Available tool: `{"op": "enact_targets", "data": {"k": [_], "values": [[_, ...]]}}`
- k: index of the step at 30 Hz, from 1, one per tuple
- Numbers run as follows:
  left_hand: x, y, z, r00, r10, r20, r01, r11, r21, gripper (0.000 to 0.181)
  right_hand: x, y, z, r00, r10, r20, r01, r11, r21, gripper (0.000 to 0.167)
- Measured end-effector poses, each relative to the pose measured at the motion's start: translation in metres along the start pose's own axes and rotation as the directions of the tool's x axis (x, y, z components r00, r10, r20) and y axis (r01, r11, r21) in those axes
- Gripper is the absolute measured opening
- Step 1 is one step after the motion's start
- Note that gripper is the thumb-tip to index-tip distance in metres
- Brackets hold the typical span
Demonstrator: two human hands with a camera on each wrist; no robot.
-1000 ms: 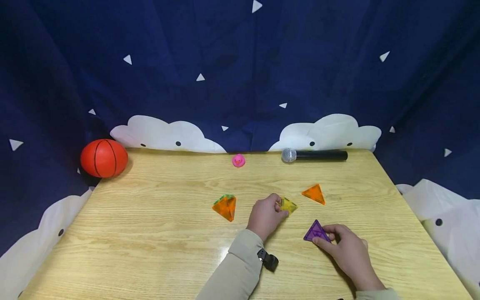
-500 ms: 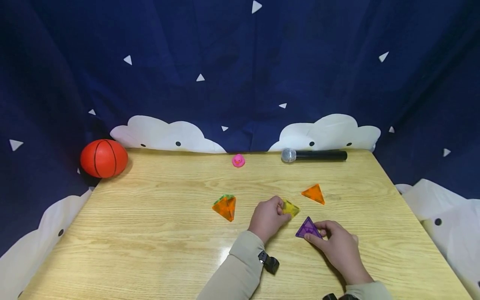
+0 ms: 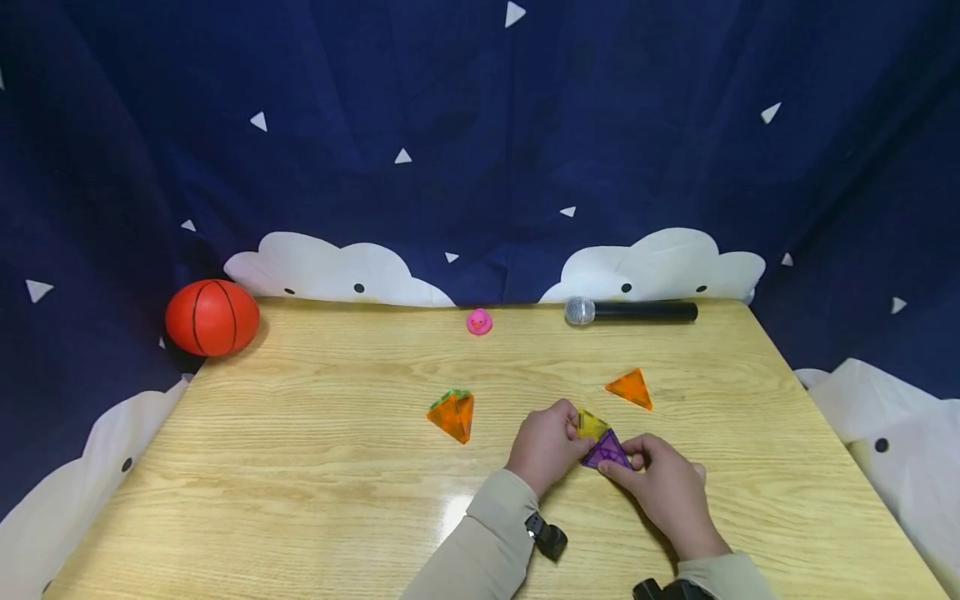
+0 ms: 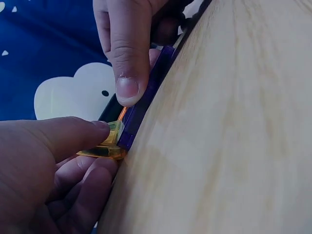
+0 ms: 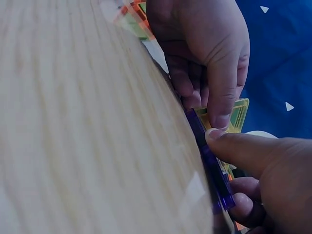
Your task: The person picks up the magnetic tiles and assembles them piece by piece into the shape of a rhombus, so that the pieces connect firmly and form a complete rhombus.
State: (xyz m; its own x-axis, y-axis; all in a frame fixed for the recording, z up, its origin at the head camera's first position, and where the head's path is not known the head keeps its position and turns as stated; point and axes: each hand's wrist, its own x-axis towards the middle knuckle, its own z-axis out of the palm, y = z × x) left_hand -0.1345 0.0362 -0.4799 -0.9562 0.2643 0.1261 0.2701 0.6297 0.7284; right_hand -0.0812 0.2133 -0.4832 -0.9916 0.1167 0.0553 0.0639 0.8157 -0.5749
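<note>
The left hand (image 3: 550, 446) pinches a yellow translucent triangular piece (image 3: 591, 424) between thumb and fingers. Beside it the right hand (image 3: 670, 492) grips a purple triangular tile (image 3: 608, 451) at its right side. In the head view the purple tile meets the yellow piece's lower right edge. The left wrist view shows the thumb on top of the yellow piece (image 4: 114, 134), with the purple tile (image 4: 141, 107) against it. From the right wrist, the purple tile (image 5: 210, 163) stands edge-on near the yellow piece (image 5: 238, 115), both thumbs close together.
An orange triangle tile (image 3: 632, 388) lies behind the hands. To their left sits an orange and green tile shape (image 3: 453, 415). Along the back are a red ball (image 3: 213, 318), a pink duck (image 3: 479, 322) and a microphone (image 3: 637, 312).
The right hand has moved left with the purple tile until it meets the yellow piece. The left hand has shifted slightly right and nearer the front, still holding the yellow piece.
</note>
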Motion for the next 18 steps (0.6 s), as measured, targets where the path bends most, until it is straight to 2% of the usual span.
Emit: {"op": "enact_targets", "data": {"k": [8,14,16,18], "values": [[-0.002,-0.001,0.003,1.0,0.029,0.003,-0.029,0.999,0.031,0.03,0.0,0.001,-0.001,1.0,0.008,0.022,-0.008,1.0,0.005,0.048],[-0.001,-0.001,0.003,0.999,0.046,0.018,-0.047,0.998,0.046,0.032,0.005,0.007,-0.008,0.998,-0.048,0.049,0.047,0.999,0.016,0.038],[-0.001,-0.001,0.003,0.999,0.043,0.021,-0.044,0.998,0.05,0.032,0.008,0.012,-0.009,0.997,-0.062,0.036,0.06,0.997,0.047,0.034],[0.0,-0.001,0.003,0.999,0.037,0.026,-0.038,0.998,0.045,0.032,0.012,0.017,-0.009,0.997,-0.076,-0.011,0.077,0.993,0.086,0.031]]}}
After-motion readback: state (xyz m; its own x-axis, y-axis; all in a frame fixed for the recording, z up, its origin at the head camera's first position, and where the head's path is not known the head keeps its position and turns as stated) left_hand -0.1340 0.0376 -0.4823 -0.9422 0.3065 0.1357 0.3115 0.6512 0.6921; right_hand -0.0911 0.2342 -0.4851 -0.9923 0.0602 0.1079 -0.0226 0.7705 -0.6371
